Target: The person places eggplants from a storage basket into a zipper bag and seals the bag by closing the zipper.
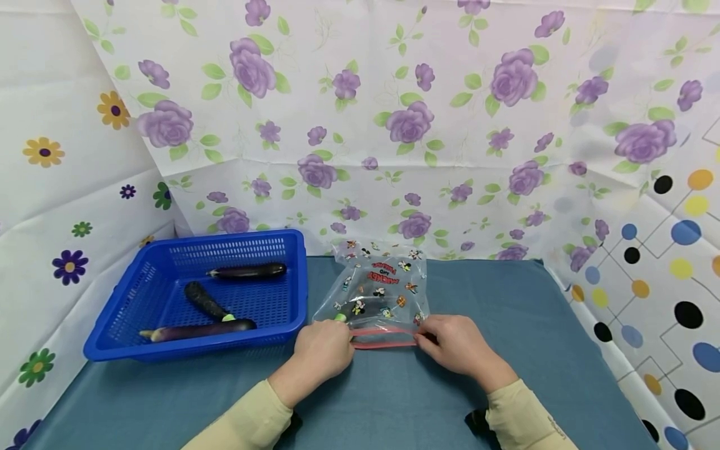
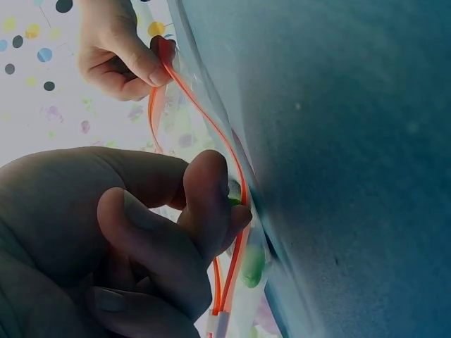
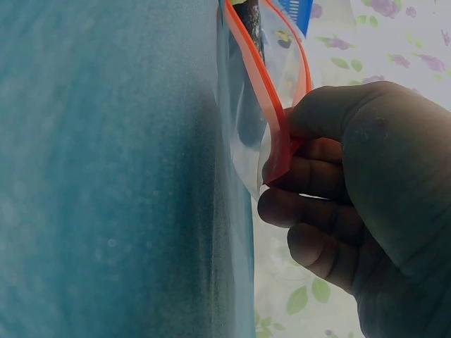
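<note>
A clear zip bag (image 1: 388, 290) with cartoon prints lies on the cloth, its red-orange zip edge (image 1: 385, 344) facing me and parted into a gap. At the left end of that edge my left hand (image 1: 324, 347) grips the bag with curled fingers. My right hand (image 1: 458, 342) pinches the right corner of the zip between thumb and fingers, as the right wrist view shows closely. Inside the bag is a dark eggplant (image 3: 248, 32). Its green stem end (image 1: 340, 317) shows just beyond my left hand, and green (image 2: 254, 266) also shows through the plastic in the left wrist view.
Left of the bag stands a blue plastic basket (image 1: 304, 275) close to my left hand. In it lie three eggplants: one at the back (image 1: 250, 270), one slanted (image 1: 204, 301) and one along the front (image 1: 199, 330). Patterned sheets (image 1: 371, 206) border the blue-grey cloth (image 1: 506, 300).
</note>
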Tool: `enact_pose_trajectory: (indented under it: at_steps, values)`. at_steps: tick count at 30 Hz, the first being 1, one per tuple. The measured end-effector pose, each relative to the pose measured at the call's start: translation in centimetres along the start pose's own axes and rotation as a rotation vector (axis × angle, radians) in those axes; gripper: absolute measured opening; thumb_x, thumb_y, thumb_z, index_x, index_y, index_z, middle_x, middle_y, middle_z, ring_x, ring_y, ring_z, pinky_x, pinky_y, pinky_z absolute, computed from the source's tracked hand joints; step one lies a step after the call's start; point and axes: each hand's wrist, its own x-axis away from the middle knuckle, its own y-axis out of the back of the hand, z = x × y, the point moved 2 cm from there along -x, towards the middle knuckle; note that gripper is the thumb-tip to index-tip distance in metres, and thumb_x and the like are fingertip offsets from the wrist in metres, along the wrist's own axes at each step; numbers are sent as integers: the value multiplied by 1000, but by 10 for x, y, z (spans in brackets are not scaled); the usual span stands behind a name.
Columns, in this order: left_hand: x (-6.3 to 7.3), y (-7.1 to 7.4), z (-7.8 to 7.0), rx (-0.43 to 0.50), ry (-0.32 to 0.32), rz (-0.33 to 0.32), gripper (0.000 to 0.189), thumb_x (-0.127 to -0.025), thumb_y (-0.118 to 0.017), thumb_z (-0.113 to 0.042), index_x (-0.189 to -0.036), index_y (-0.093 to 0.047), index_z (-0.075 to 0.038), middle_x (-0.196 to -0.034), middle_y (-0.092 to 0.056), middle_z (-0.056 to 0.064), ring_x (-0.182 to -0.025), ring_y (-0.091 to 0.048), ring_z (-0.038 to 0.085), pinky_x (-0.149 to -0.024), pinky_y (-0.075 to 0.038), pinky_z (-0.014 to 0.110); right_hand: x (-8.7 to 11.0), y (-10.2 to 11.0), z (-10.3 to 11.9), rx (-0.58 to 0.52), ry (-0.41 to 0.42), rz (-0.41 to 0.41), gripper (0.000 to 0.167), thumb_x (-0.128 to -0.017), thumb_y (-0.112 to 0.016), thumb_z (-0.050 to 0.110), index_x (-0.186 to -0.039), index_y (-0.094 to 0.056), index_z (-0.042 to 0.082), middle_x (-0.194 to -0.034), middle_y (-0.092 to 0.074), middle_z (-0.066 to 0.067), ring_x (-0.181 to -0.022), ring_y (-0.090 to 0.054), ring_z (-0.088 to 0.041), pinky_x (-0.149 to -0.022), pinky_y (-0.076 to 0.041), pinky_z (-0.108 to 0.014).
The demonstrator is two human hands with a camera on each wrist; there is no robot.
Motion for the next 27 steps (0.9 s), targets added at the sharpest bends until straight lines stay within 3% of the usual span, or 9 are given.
enact_pose_trajectory:
  at_steps: [10,19,27]
  values:
    - [-1,-3,2,-5,-38,-64,38,-99,-72,-15,-63,-60,-18,-65,-60,3,-57,-62,24,-49,-51,45,0,1,1,-2,-6,2,17,-100,-84,20,-87,-76,27,-76,-62,17,-61,-46,5,-59,-44,-26]
    - [-3,-4,2,0,-23,-55,34,-102,-73,-18,-68,-68,-18,-67,-62,4,-57,-63,23,-50,-52,44,2,-1,0,-2,-14,6,18,-100,-84,20,-86,-76,27,-74,-60,18,-60,-45,5,-58,-43,-26]
    - [-4,0,2,-1,-17,-41,37,-102,-78,-30,-69,-68,-18,-65,-60,1,-56,-59,20,-50,-51,42,0,0,1,-4,-12,9,16,-100,-84,20,-88,-77,27,-76,-62,18,-61,-47,6,-59,-44,-26]
